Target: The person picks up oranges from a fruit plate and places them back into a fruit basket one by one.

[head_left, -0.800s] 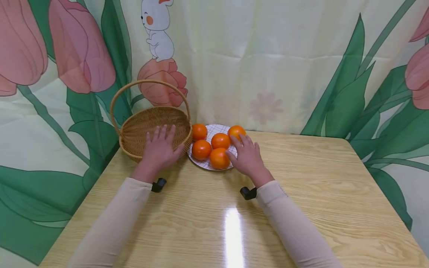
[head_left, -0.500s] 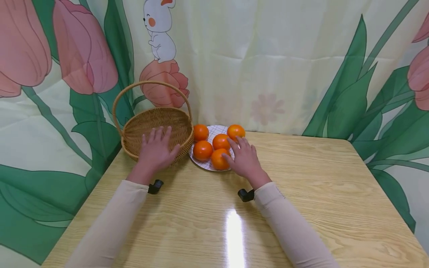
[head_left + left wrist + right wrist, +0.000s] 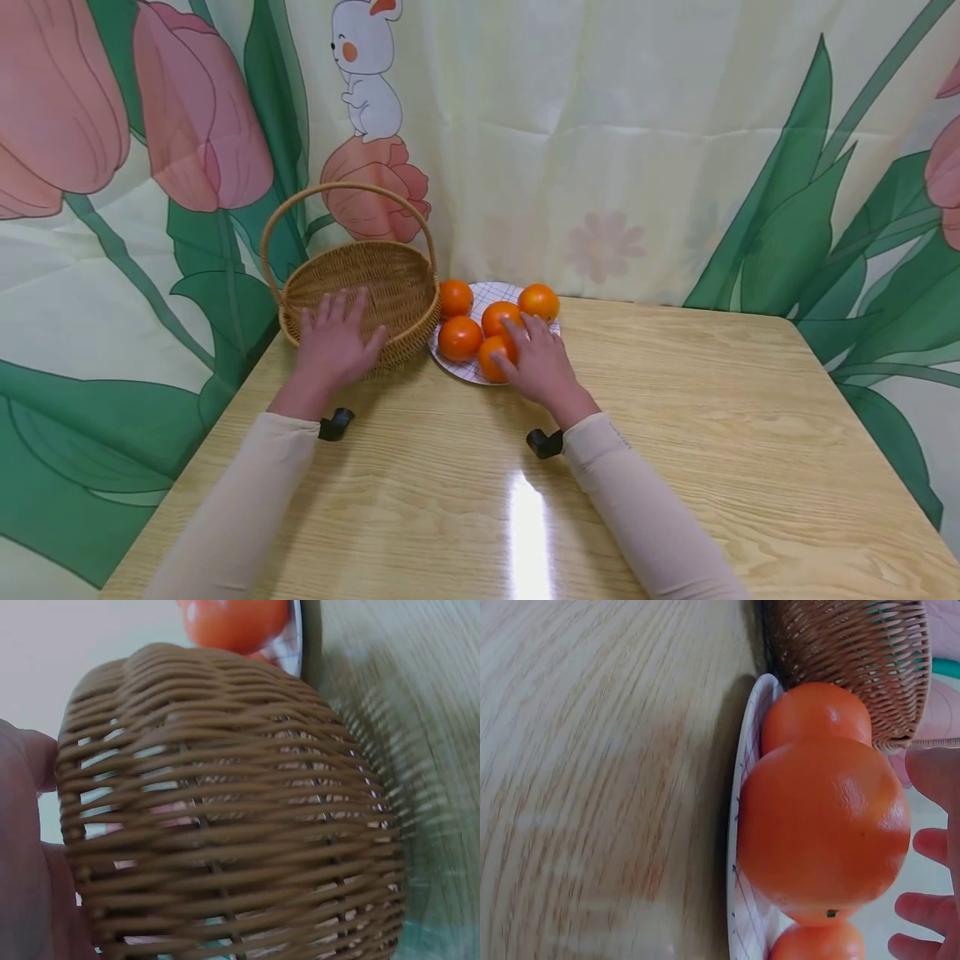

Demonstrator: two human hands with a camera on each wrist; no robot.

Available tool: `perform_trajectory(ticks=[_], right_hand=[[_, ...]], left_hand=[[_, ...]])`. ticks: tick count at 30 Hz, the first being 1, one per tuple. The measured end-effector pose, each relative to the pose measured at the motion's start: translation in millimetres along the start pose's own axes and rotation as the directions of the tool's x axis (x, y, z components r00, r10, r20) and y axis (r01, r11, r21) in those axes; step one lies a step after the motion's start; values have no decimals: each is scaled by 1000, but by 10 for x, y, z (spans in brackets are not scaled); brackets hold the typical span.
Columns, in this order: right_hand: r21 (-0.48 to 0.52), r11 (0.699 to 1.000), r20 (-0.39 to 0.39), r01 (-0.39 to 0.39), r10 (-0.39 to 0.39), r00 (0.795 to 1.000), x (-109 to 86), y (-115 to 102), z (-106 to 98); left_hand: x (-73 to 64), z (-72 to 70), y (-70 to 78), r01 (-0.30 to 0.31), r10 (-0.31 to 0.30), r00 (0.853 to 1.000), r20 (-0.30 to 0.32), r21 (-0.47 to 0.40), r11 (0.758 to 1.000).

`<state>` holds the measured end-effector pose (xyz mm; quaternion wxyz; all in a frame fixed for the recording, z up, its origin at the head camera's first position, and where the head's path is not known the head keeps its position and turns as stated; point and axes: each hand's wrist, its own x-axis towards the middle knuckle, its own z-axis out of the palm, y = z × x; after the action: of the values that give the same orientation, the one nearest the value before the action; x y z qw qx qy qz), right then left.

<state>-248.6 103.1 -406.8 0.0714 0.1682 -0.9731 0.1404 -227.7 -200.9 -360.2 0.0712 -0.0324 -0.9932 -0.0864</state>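
My left hand (image 3: 332, 343) is spread over the near rim of a brown wicker basket (image 3: 375, 275) with a tall hoop handle. In the left wrist view, its fingers lie along the rim beside the woven wall (image 3: 232, 795). To the right of the basket, a white plate (image 3: 491, 292) with a grid pattern bears several oranges. Over the plate's near right side, my right hand (image 3: 543, 367) reaches with fingers loosely extended, partly hiding the front orange (image 3: 491, 357). In the right wrist view those fingertips hover beside the big orange (image 3: 821, 821), not curled round it.
A light wooden table (image 3: 720, 417) carries everything, its surface stretching right and toward me. Behind it hangs a curtain (image 3: 600, 150) printed with tulips, leaves and a rabbit. Black wrist mounts (image 3: 544, 443) stick out below both sleeves.
My left hand has drawn back left and slightly down from over the basket's inside to its near rim. My right hand has shifted left, closer over the front orange. The view has drifted slightly.
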Motion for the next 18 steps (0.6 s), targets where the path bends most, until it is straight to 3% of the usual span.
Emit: perform_trajectory(ticks=[8, 18], right_hand=[[20, 1000, 12, 7, -7, 1000, 1, -34, 51], [28, 999, 7, 27, -27, 1000, 10, -67, 102]], left_hand=[[-53, -28, -124, 29, -29, 999, -13, -21, 999], [-136, -41, -276, 72, -75, 993, -96, -34, 997]])
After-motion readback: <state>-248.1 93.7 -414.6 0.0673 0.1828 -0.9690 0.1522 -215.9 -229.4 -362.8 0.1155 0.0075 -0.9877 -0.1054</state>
